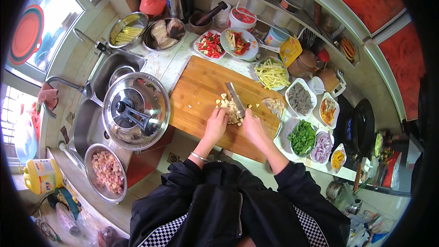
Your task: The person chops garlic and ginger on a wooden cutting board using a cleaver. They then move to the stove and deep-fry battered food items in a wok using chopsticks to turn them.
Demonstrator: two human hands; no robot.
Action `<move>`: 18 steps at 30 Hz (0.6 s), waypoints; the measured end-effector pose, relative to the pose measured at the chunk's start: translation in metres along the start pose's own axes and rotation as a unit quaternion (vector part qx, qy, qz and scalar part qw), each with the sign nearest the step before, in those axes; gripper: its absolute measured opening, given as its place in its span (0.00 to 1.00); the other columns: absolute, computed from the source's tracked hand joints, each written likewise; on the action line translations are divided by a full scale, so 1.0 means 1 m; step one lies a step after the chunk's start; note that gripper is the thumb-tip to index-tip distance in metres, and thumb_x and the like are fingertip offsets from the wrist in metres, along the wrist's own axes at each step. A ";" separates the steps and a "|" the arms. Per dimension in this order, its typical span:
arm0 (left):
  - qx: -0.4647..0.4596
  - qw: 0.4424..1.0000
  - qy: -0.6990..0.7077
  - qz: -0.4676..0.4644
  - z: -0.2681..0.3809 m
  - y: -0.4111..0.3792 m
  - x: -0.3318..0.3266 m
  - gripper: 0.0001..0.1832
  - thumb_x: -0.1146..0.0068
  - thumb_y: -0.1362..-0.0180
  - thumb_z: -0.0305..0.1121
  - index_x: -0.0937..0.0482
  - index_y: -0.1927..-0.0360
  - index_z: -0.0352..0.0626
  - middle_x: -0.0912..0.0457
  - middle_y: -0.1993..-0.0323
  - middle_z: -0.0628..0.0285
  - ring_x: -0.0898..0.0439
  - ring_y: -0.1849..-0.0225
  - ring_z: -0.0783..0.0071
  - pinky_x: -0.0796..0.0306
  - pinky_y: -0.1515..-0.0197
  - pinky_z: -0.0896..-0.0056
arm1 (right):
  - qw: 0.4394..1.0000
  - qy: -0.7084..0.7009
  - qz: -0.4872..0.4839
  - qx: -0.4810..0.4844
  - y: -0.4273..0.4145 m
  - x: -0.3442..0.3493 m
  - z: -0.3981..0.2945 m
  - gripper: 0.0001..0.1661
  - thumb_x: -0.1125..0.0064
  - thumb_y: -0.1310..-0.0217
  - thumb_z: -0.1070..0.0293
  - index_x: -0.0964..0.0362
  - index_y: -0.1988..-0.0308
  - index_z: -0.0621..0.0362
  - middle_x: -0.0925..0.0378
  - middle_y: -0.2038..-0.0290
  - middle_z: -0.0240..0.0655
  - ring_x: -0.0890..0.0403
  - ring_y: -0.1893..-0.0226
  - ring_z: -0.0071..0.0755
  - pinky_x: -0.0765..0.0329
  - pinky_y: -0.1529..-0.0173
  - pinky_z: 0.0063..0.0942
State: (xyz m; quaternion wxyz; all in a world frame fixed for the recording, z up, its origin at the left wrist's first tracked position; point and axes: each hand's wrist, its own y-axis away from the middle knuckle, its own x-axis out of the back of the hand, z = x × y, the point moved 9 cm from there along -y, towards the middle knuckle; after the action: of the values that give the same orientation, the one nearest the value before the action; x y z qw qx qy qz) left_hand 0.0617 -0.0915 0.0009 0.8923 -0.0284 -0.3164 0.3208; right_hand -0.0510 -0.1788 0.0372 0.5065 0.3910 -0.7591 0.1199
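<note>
My right hand (254, 127) grips the handle of a kitchen knife (235, 98), its blade pointing away from me over the wooden cutting board (202, 85). Against the blade's left side lies a pile of pale chopped pieces, probably garlic (232, 110). My left hand (216, 122) rests at the pile's near left edge with fingers bent down. Its fingertips touch the pieces, but whether they pinch any is hidden. Peelings or skins (273, 105) lie at the board's right end, and a few loose bits are scattered around the pile.
Left of the board, a large lidded steel pan (113, 123) stands over the sink edge (82, 116). A bowl of raw meat pieces (108, 171) sits near left. Dishes of chopped red peppers (210, 44), green strips (272, 72), herbs (301, 137) and sliced onion (322, 146) surround the board. A wok (363, 125) is at right.
</note>
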 end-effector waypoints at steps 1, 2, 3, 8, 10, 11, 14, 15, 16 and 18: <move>0.006 1.000 -0.002 0.017 -0.004 0.001 0.004 0.15 0.42 0.47 0.24 0.26 0.55 0.42 0.25 0.59 0.53 0.21 0.61 0.54 0.25 0.60 0.61 | 1.000 0.010 -0.007 -0.006 -0.005 -0.008 0.004 0.10 0.55 0.39 0.71 0.41 0.59 0.64 0.23 0.77 0.59 0.21 0.75 0.66 0.25 0.68 0.57; 0.011 0.999 -0.005 0.034 -0.008 0.005 0.012 0.14 0.42 0.47 0.24 0.26 0.56 0.42 0.25 0.59 0.52 0.22 0.60 0.52 0.26 0.60 0.60 | 1.000 0.010 0.014 0.005 -0.001 -0.011 0.005 0.11 0.54 0.40 0.71 0.41 0.59 0.64 0.24 0.77 0.59 0.21 0.75 0.66 0.25 0.69 0.57; 0.022 0.998 -0.009 0.053 -0.014 0.010 0.020 0.13 0.42 0.47 0.24 0.26 0.57 0.42 0.25 0.60 0.52 0.23 0.60 0.51 0.26 0.59 0.59 | 1.000 0.002 0.013 0.003 -0.001 -0.011 0.007 0.11 0.53 0.40 0.71 0.41 0.59 0.64 0.24 0.77 0.58 0.21 0.75 0.66 0.26 0.69 0.58; 0.030 0.996 -0.025 0.079 -0.033 0.027 0.038 0.08 0.38 0.49 0.26 0.23 0.65 0.39 0.24 0.63 0.54 0.23 0.62 0.55 0.27 0.60 0.62 | 1.000 -0.007 0.020 -0.006 0.002 0.015 0.012 0.11 0.53 0.40 0.71 0.42 0.60 0.63 0.24 0.77 0.58 0.21 0.75 0.65 0.26 0.69 0.57; 0.010 0.996 -0.051 0.069 -0.027 0.029 0.039 0.08 0.38 0.50 0.26 0.23 0.66 0.39 0.24 0.63 0.54 0.23 0.62 0.55 0.27 0.60 0.63 | 0.999 0.029 0.030 0.014 -0.002 0.020 0.020 0.11 0.53 0.41 0.71 0.42 0.60 0.63 0.24 0.77 0.57 0.21 0.75 0.64 0.25 0.69 0.56; -0.001 0.996 -0.064 0.064 -0.023 0.029 0.039 0.08 0.38 0.50 0.26 0.23 0.66 0.40 0.24 0.63 0.54 0.23 0.62 0.55 0.27 0.60 0.63 | 0.999 0.030 0.029 0.016 -0.003 0.016 0.029 0.11 0.53 0.41 0.71 0.42 0.60 0.63 0.23 0.77 0.57 0.21 0.74 0.64 0.25 0.69 0.56; -0.075 0.993 -0.075 0.049 -0.006 0.028 0.035 0.07 0.38 0.49 0.26 0.22 0.66 0.39 0.23 0.66 0.56 0.22 0.65 0.57 0.26 0.62 0.64 | 0.999 0.040 0.014 0.018 -0.002 0.008 0.040 0.10 0.53 0.41 0.71 0.42 0.60 0.62 0.23 0.77 0.56 0.20 0.74 0.63 0.25 0.69 0.56; -0.071 0.994 -0.072 0.041 -0.009 0.029 0.032 0.07 0.39 0.49 0.25 0.22 0.65 0.39 0.23 0.66 0.56 0.22 0.64 0.57 0.26 0.61 0.63 | 0.999 0.044 0.004 0.017 -0.003 0.011 0.035 0.10 0.53 0.41 0.71 0.42 0.60 0.62 0.23 0.77 0.56 0.20 0.74 0.62 0.25 0.69 0.56; -0.068 0.995 -0.070 0.034 -0.013 0.028 0.025 0.07 0.40 0.49 0.25 0.22 0.65 0.40 0.23 0.65 0.55 0.22 0.63 0.56 0.26 0.61 0.63 | 0.999 0.048 -0.007 0.016 -0.005 0.013 0.031 0.10 0.53 0.41 0.71 0.42 0.60 0.62 0.23 0.77 0.56 0.20 0.74 0.62 0.25 0.69 0.56; -0.058 0.997 -0.052 0.027 -0.014 0.022 0.016 0.08 0.42 0.49 0.24 0.22 0.64 0.40 0.22 0.64 0.55 0.22 0.62 0.55 0.26 0.60 0.63 | 0.998 0.063 -0.006 0.012 -0.012 0.010 0.021 0.10 0.53 0.40 0.70 0.41 0.60 0.62 0.23 0.77 0.56 0.20 0.74 0.62 0.25 0.70 0.56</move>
State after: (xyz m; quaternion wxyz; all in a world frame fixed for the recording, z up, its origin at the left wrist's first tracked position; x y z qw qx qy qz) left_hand 0.0670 -0.0623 -0.0066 0.8625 -0.0720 -0.3799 0.3264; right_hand -0.0589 -0.2036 0.0340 0.5493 0.3935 -0.7216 0.1505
